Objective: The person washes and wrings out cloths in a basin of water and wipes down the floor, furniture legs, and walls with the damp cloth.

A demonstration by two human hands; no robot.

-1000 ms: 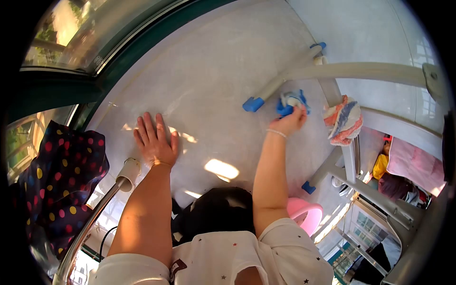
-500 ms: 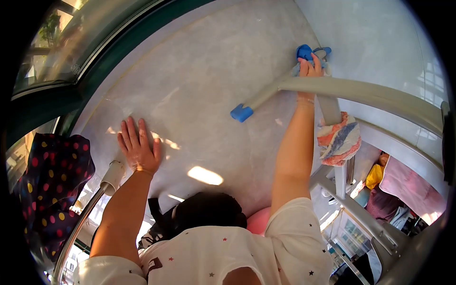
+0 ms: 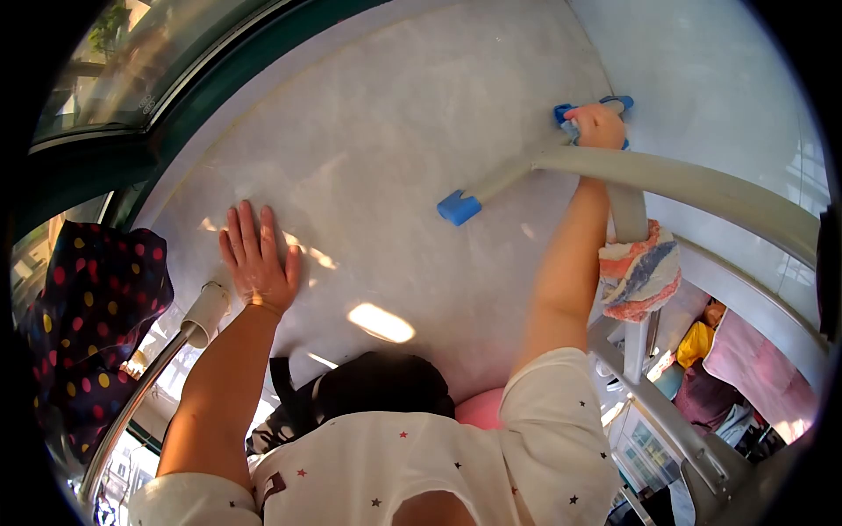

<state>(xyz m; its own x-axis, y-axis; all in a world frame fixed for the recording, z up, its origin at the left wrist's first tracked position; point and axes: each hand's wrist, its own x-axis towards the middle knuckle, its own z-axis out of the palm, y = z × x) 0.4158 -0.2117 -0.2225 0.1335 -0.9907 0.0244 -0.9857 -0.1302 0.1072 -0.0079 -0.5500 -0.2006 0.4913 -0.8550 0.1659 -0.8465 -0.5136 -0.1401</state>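
My left hand (image 3: 256,263) lies flat on a pale grey surface (image 3: 368,140), fingers stretched and slightly apart, holding nothing. At the upper right, my right hand (image 3: 601,127) is closed around what looks like a bunched light-blue cloth (image 3: 572,131); most of it is hidden by the fingers. Blue pieces (image 3: 620,103) show close beside this hand. A beige tube frame (image 3: 684,171) passes across my right wrist. One of its ends, with a blue cap (image 3: 459,208), rests against the surface to the left. Below the wrist, a striped towel (image 3: 640,270) is wrapped around the frame.
On the left are a dark green window frame (image 3: 83,188), a polka-dot cloth (image 3: 96,307) and a metal rail with a pale tube end (image 3: 208,314). A black bag (image 3: 381,390) sits before my body. At right are metal bars (image 3: 658,403) and a pink cloth (image 3: 759,368).
My right hand has turned and closed from extended fingers into a fist, shifting slightly right. The view has shifted a little. My left hand stays flat on the surface.
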